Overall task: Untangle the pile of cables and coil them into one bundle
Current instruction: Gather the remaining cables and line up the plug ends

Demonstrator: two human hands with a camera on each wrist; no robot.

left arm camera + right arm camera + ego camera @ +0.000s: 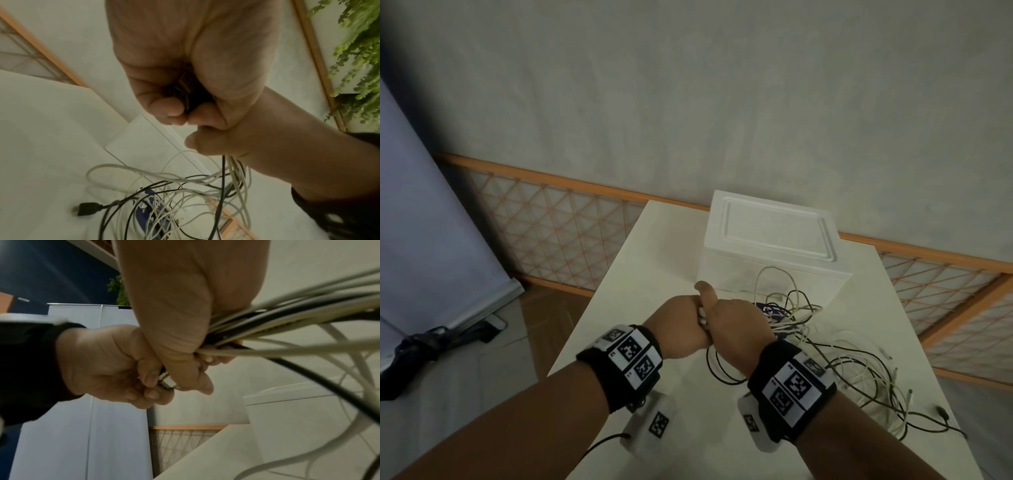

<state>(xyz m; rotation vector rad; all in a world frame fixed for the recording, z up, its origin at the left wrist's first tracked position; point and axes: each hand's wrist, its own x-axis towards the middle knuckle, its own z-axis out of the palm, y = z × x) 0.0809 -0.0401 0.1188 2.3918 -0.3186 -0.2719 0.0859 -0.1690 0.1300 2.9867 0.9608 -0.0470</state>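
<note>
A tangle of white and black cables (859, 370) lies on the white table (640, 274), right of both hands. My two hands meet above the table's middle. My right hand (732, 325) grips a bunch of these cables (287, 318) in its fist, and the strands hang down from it (226, 170) to the pile (185, 180). My left hand (681, 329) is closed right against it. Its fingertips (152, 379) pinch the metal connector ends (167, 382) that stick out of the right fist.
A white foam box (767, 236) stands just behind the hands and the pile. A blue-and-white item (144, 212) lies under the cables, and a black plug (86, 209) lies beside them. An orange-framed lattice panel (551, 233) runs behind the table.
</note>
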